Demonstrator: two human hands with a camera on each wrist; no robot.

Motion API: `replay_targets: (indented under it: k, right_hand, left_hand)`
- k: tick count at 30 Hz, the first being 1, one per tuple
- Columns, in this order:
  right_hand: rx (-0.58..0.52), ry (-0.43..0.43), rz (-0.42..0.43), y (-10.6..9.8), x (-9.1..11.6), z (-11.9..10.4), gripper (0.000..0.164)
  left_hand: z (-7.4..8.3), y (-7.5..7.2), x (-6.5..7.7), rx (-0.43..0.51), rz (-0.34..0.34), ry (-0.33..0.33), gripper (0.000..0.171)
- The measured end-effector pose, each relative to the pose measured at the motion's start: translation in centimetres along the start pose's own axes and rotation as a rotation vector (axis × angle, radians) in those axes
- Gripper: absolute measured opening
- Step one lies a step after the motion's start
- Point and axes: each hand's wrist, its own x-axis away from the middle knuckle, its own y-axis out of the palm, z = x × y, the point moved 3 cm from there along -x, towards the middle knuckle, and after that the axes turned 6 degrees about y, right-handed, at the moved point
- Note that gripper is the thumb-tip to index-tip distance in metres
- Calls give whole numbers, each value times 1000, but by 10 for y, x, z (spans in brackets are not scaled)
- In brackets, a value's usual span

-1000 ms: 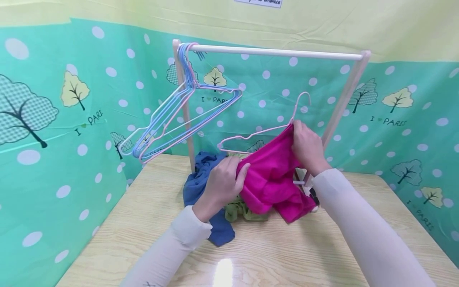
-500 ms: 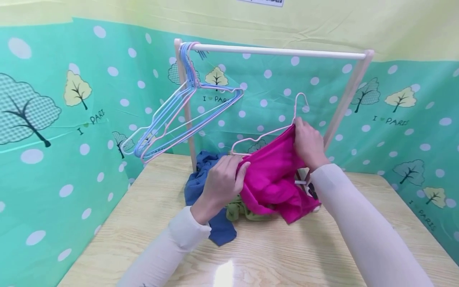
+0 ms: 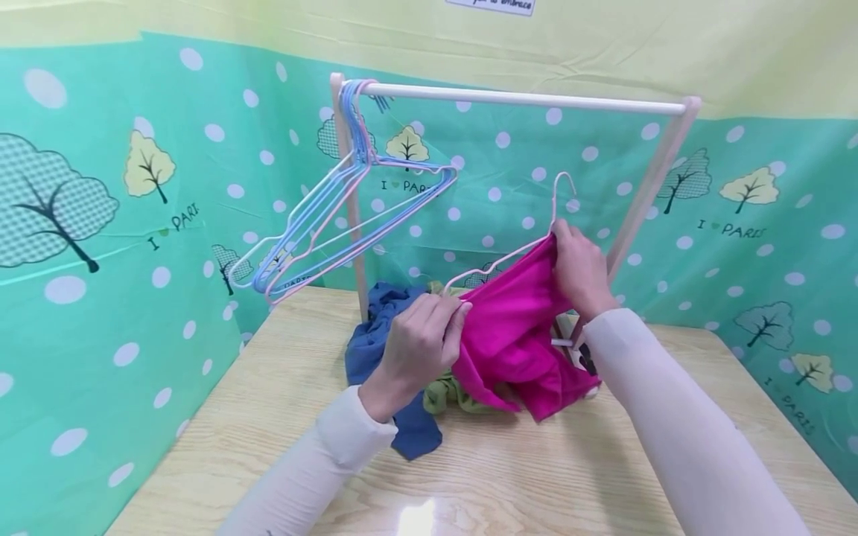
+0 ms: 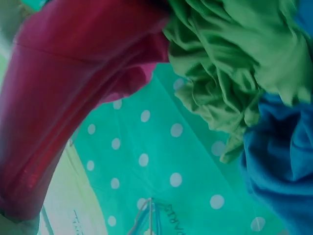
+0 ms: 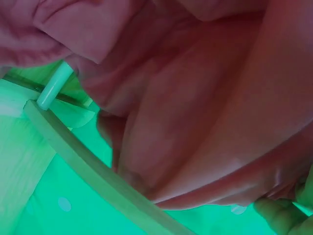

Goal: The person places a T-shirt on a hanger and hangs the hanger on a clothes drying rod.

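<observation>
A magenta garment (image 3: 512, 320) is stretched between my hands in the head view, its top edge slanting up to the right. My left hand (image 3: 418, 342) pinches its left end, thumb on the near side. Higher up, my right hand (image 3: 579, 268) grips the other end right at the neck of a pink hanger (image 3: 496, 264). The hanger's hook stands up above that hand, and its left arm slopes down to my left fingers; its right side is hidden by the cloth and hand. Both wrist views are largely filled by the garment (image 4: 58, 98).
A rack with a white rail (image 3: 523, 97) stands behind. Several blue, white and pink hangers (image 3: 355, 171) hang at its left end. A blue garment (image 3: 378, 335) and a green garment (image 3: 456, 394) lie heaped on the wooden table (image 3: 281, 372) below.
The garment's left end has shifted slightly right along with my left hand. The hanger's left corner, visible before, now sits behind the left fingers, and the hook stands more upright.
</observation>
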Motion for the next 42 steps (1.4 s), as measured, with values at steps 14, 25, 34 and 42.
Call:
replay_targets:
  k: [14, 25, 34, 42]
  right_hand:
    - [-45, -72, 97, 2, 4, 12, 30]
    - [-76, -67, 140, -5, 0, 3, 28]
    - [-161, 6, 131, -11, -2, -6, 33]
    - [-185, -79, 175, -10, -4, -3, 25]
  left_hand:
    - [-7, 6, -3, 174, -194, 116, 12]
    - [2, 12, -7, 246, -360, 218, 11]
    - [4, 21, -1, 352, -542, 196, 18]
    - [-2, 21, -3, 408, -647, 166, 10]
